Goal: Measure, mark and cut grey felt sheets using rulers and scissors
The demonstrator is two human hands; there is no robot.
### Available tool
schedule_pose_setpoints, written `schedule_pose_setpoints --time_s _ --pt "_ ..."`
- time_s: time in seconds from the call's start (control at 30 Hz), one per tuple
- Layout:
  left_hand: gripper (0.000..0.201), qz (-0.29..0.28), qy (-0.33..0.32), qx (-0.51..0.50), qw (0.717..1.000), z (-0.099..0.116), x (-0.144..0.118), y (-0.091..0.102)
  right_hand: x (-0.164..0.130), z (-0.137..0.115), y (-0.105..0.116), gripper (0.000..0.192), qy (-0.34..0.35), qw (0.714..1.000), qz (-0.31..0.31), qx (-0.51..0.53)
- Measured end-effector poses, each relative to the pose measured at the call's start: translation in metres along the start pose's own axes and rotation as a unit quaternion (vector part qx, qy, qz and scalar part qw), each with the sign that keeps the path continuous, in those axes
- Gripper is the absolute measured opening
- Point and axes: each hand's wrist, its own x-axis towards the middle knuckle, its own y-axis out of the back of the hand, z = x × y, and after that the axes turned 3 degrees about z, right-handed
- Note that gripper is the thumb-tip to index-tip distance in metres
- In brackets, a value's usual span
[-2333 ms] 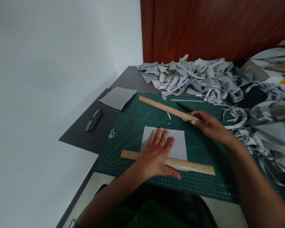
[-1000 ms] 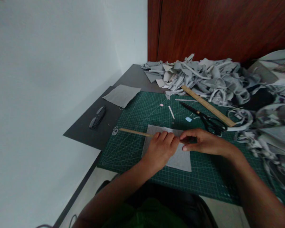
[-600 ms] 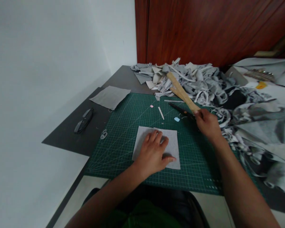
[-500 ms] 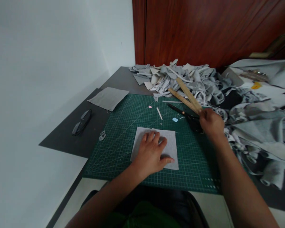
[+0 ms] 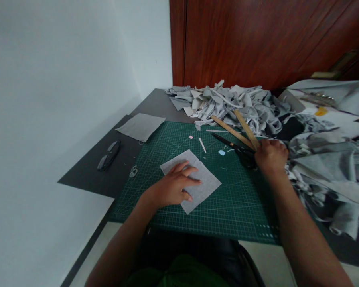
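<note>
My left hand (image 5: 175, 185) lies with its fingers spread on a square of light grey fabric (image 5: 205, 183), which is turned cornerwise on the green cutting mat (image 5: 239, 215). Another layer's edge shows along the top of the square. At the right of the mat, my right hand (image 5: 271, 156) is closed around the near end of a wooden ruler (image 5: 245, 128); the fingertips are partly hidden. A second wooden strip (image 5: 231, 131) lies just left of that ruler. Black scissors (image 5: 239, 150) rest below the strips, their handles close to my right hand.
Grey fabric scraps (image 5: 215, 101) are heaped at the back, with more cloth (image 5: 332, 155) and a white box (image 5: 326, 111) to the right. Eyeglasses (image 5: 109, 155) and another fabric piece (image 5: 142, 126) lie left. A blue chalk piece (image 5: 221, 152) sits by the scissors.
The fabric square has turned from straight to cornerwise under my left hand, which has shifted left. My right hand has moved slightly right, and the ruler has come down lower with it.
</note>
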Motion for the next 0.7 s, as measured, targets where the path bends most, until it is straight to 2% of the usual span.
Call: schedule_pose_setpoints --time_s 0.07,0.13,0.23,0.27,0.33,0.43,0.53,0.7 --pt "0.036 0.011 -0.003 -0.032 0.999 -0.004 0.000 0.005 -0.003 -0.007 0.003 0.040 0.054 0.996 -0.034 0.065" --pt "0.008 0.042 0.011 -0.046 0.998 -0.002 0.005 0.006 -0.009 -0.014 0.004 0.041 0.113 0.982 -0.095 0.118" --pt "0.025 0.107 0.084 0.009 0.991 0.009 0.014 -0.002 -0.020 -0.022 0.004 0.054 0.161 0.972 -0.154 0.080" --pt "0.025 0.129 0.095 0.038 0.986 0.013 0.017 -0.006 -0.022 -0.023 0.003 0.059 0.167 0.970 -0.166 0.058" --pt "0.045 0.146 0.087 0.073 0.983 0.018 0.020 -0.014 -0.025 -0.024 0.004 0.061 0.166 0.967 -0.190 0.034" --pt "0.081 0.126 0.086 0.087 0.984 0.019 0.019 -0.020 -0.023 -0.022 0.006 0.059 0.153 0.963 -0.220 0.022" --pt "0.089 0.099 0.093 0.085 0.987 0.012 0.017 -0.020 -0.018 -0.018 0.008 0.059 0.135 0.961 -0.241 0.021" --pt "0.096 0.080 0.067 0.078 0.992 0.000 0.015 -0.016 -0.017 -0.012 0.002 0.065 0.146 0.969 -0.198 0.010"
